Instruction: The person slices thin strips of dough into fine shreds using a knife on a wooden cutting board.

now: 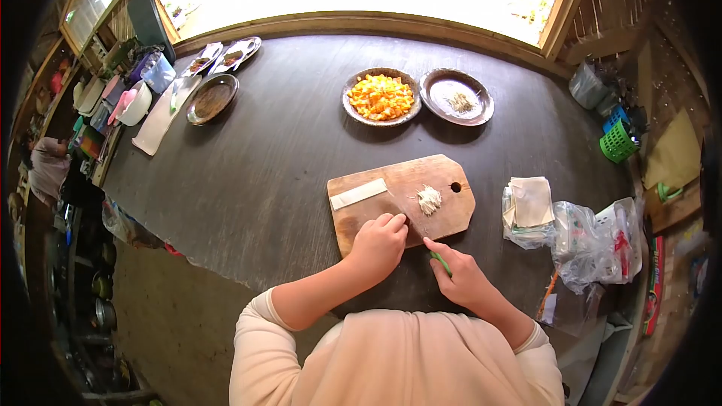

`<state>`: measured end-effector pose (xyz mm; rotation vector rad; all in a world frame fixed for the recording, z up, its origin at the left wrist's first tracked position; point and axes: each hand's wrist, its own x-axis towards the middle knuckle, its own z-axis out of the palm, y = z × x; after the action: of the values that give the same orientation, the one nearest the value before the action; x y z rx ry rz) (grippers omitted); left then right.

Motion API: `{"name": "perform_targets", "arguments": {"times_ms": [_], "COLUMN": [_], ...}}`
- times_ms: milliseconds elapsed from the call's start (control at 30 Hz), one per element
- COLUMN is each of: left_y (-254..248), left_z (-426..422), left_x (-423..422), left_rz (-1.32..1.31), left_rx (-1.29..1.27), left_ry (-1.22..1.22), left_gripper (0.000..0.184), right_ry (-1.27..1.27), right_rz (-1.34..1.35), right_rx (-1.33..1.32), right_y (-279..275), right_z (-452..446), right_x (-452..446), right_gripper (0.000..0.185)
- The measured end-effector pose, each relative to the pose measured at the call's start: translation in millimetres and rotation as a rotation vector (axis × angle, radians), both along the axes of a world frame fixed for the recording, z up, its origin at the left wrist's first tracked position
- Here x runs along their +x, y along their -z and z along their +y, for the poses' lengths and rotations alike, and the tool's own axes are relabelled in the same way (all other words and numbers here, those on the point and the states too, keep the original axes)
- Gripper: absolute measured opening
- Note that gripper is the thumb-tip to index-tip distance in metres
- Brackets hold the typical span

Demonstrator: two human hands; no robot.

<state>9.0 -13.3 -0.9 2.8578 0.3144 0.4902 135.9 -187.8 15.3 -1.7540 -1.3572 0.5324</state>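
A wooden cutting board (444,166) lies in front of me on the dark table. My left hand (378,246) presses on its near left part with curled fingers; anything under them is hidden. My right hand (460,277) is closed round the green handle of a knife (441,262), by the board's near edge. The knife's blade points up and left over the board, close to my left fingertips. On the board lie a flat pale strip (359,194) at the upper left and a small heap of thin white shreds (429,200) near the hole.
At the back stand a bowl of orange cubes (382,98) and a plate (432,109) with pale shreds. Square wrapper sheets (532,201) and plastic bags (590,244) lie right. A brown plate (213,99) sits left. A green basket (617,143) is at the right edge.
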Motion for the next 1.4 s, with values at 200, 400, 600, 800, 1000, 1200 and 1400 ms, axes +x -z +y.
{"name": "perform_targets", "arguments": {"times_ms": [200,400,600,800,1000,1200,1400], "left_y": [-1,-5,-6,-7,-7,-6,-8], "left_z": [2,3,3,5,4,5,5], "left_x": [-1,-3,-3,-3,-3,-4,-5], "left_rz": [0.017,0.068,0.044,0.08,0.082,0.084,0.104], "left_rx": [0.016,0.004,-0.005,-0.021,-0.015,-0.025,-0.024], "left_ry": [0.004,0.001,0.005,0.017,0.022,0.023,0.024], "left_gripper": [0.015,0.016,0.015,0.016,0.017,0.018,0.023], "right_ry": [-0.002,-0.013,-0.015,-0.012,0.006,0.005,0.014], "right_rz": [0.02,0.032,0.023,0.067,-0.031,-0.002,0.024], "right_rx": [0.026,-0.048,-0.001,-0.013,-0.012,-0.002,-0.005], "right_y": [1,-3,-1,-4,2,-3,-1], "right_z": [1,0,1,2,12,8,1], "right_x": [0,-1,-1,-4,-4,-4,-3], "right_gripper": [0.042,0.04,0.039,0.038,0.037,0.037,0.038]}}
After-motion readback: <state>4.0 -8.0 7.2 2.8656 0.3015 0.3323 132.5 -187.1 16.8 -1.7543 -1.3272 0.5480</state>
